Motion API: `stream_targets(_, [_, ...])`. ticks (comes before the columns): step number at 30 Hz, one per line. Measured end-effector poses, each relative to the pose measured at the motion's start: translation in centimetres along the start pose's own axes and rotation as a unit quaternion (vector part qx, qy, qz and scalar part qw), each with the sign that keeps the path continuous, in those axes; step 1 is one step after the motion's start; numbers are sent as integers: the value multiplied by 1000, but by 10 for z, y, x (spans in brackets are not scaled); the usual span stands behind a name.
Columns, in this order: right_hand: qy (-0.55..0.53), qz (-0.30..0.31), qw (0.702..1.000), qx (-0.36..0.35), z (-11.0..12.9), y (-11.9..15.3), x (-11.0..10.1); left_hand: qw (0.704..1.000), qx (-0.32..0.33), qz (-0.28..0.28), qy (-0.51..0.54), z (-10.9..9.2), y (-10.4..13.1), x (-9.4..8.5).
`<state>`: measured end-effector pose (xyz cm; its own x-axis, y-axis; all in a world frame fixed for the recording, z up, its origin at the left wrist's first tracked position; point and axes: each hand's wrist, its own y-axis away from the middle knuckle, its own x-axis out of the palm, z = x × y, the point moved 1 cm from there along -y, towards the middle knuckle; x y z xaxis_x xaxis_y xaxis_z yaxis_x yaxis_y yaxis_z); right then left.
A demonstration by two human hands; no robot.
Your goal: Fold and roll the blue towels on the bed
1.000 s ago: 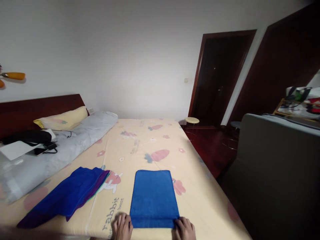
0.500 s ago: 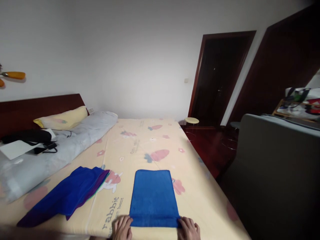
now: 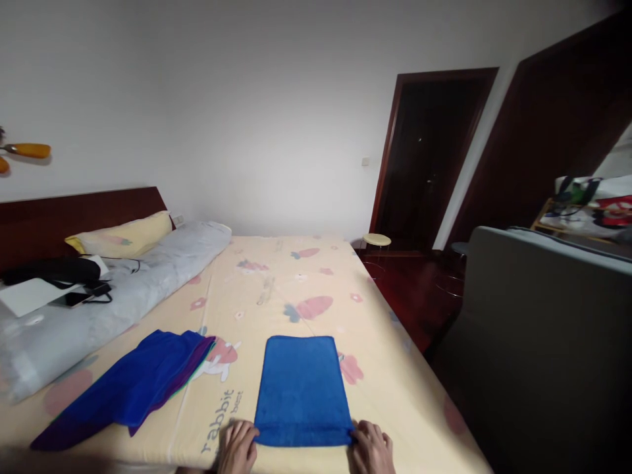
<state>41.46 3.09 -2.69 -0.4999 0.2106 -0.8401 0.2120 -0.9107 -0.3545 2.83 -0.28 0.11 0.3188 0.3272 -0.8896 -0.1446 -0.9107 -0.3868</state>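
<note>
A blue cloth [image 3: 303,385] lies flat on the patterned bedsheet [image 3: 276,283], with a crease running across it near its front edge. At its near left corner my left hand [image 3: 239,446] has its fingers closed on the cloth. My right hand [image 3: 371,447] pinches the near right corner. To the left, a loose pile of blue and purple cloths [image 3: 143,378] rests on the bed, a thin green edge showing at its right side.
A rolled grey quilt [image 3: 148,283] runs along the left, with a black bag, a white item and a phone on it. Behind are a yellow pillow [image 3: 126,236] and dark headboard. A stool [image 3: 376,240] and a grey panel [image 3: 538,349] stand at the right.
Both hands stay at the near corners, and the cloth's front edge has shifted very slightly. The view has moved a little.
</note>
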Motion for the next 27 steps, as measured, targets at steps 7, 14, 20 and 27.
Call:
stream_targets(7, [-45,39,997,51,9,-10,-16,994,-45,62,73,-7,-4,-20])
stream_targets(14, [-58,25,993,95,22,-19,-15,985,-118,41,116,1,-17,-6])
stream_targets(20, [-71,1,985,158,28,-33,-13,984,-146,26,99,1,-36,7])
stream_targets(27, [-9,-47,991,127,22,-36,-4,973,-223,41,-43,-27,-41,1])
